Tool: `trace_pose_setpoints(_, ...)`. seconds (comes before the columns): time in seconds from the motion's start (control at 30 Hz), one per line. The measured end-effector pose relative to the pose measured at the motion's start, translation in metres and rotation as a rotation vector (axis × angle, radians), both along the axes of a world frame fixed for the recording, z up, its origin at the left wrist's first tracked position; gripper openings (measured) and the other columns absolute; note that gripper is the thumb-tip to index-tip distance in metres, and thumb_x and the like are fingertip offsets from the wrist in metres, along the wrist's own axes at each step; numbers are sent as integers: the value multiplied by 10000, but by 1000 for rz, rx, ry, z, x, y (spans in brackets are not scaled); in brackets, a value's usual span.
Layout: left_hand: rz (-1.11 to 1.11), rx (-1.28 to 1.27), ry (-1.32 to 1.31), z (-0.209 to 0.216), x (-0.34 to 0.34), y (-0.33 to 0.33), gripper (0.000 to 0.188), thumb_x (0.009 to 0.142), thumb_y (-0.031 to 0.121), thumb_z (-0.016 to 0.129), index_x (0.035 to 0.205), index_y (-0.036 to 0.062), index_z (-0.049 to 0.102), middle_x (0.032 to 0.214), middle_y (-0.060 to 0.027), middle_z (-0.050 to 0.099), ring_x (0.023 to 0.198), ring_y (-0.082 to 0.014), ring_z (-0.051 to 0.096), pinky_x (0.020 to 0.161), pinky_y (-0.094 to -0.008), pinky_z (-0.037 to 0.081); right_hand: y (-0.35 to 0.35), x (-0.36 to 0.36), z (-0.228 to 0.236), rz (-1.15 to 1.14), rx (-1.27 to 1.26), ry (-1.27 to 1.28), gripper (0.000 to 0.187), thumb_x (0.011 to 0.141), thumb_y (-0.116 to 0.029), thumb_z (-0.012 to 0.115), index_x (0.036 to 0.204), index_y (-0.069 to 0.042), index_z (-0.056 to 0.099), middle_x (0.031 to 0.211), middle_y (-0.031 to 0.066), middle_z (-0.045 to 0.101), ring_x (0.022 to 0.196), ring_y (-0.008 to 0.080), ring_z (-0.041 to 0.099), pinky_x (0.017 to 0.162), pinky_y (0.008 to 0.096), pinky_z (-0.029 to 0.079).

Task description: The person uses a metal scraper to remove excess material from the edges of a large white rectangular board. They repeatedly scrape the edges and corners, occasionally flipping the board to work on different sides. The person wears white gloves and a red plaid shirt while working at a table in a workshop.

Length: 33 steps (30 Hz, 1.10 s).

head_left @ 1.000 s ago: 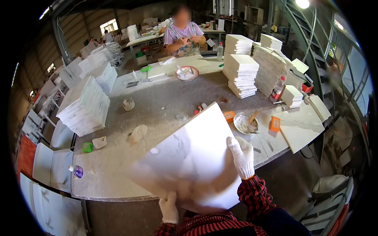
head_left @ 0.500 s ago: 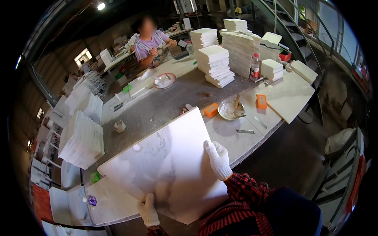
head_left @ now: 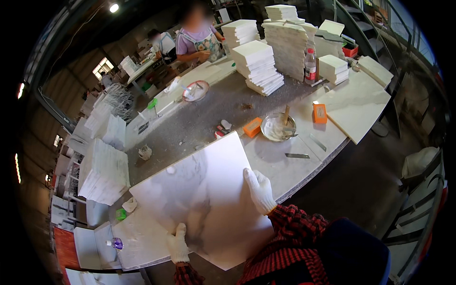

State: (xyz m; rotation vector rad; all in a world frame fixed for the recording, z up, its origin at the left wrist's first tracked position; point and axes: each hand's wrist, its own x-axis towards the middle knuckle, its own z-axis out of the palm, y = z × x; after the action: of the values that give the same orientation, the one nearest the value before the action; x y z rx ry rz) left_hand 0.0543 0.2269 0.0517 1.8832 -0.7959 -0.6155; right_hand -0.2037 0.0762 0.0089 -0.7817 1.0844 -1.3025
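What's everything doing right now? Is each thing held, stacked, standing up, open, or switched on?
Left hand: gloved, gripping the slab
Right hand: gloved, gripping the slab's right edge
Marbled slab: held by both hands
Red-labelled bottle: upright, capped
Metal bowl: uncovered, white stuff inside
Front tile stack: piled, edges uneven
Ceiling lamp: lit

No wording legible; print too small or blurred. Clear plastic bottle with red cap [head_left: 310, 65], upright toward right end of grey-topped work table [head_left: 204, 123]: red label with pale marks, unreadable. Small orange rectangular box [head_left: 320, 113], inside table's front edge at right: dark marks on face, undecipherable. Second small orange rectangular box [head_left: 252, 127], farther left: faint marks, same. Small clear-and-purple bottle [head_left: 116, 243], near front left corner: cannot tell whether purple is label.
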Motion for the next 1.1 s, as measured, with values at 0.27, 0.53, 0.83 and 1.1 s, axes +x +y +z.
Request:
trace_pose_setpoints(0.27,-71,26,-38,-2,-5,-33,426,939,313,755,1033,-102,729,938,-44,705,823,-116,599,751,-284,496,-21,-13,-14,-11,34,-77,404,1002,-423,675,835,-57,637,755,-70,502,726,40,413,640,250,390)
trace_pose_setpoints(0.53,-41,202,-104,-19,13,-50,482,939,377,754,942,-102,699,883,-48,672,799,-128,572,729,-314,485,-31,-10,-16,17,78,-56,422,999,-432,678,816,-54,631,773,-48,537,753,48,447,659,251,413)
trace_pose_setpoints(0.83,39,203,-698,-15,13,-66,659,934,348,726,1390,-78,513,1383,-186,568,1248,-265,553,1033,-350,460,-39,-7,-28,52,71,109,407,1018,-407,645,845,-39,620,782,-50,513,758,64,428,669,260,399)
trace_pose_setpoints(1.1,-386,-368,-1353,86,-92,-201,431,931,366,642,1271,101,644,1328,-149,629,1249,-376,560,1106,-547,363,-43,-10,-33,51,34,205,430,1013,-424,653,847,-29,618,762,-36,527,760,68,453,678,268,420)
